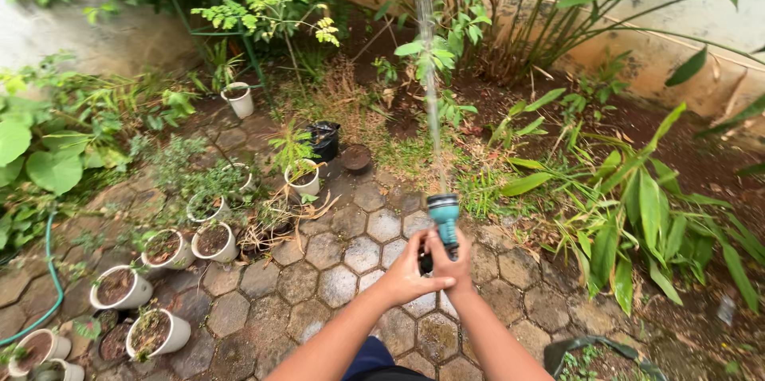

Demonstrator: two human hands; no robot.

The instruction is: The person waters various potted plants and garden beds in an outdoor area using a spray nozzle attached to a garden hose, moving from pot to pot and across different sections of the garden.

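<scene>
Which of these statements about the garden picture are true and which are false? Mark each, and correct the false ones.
1. Both hands grip the teal hose nozzle. True: the left hand and right hand close around it.
2. The water jet shoots downward at the paving. False: it shoots away towards the plants by the wall.
3. White pots stand on the left. True.
4. The green hose lies on the right. False: it lies on the left.

Both bare forearms extended forward and converging, left hand (pixel 406 269) and right hand (pixel 448 263) clasped together (fingers curled closed), wrists near level, thumbs uppermost
</scene>
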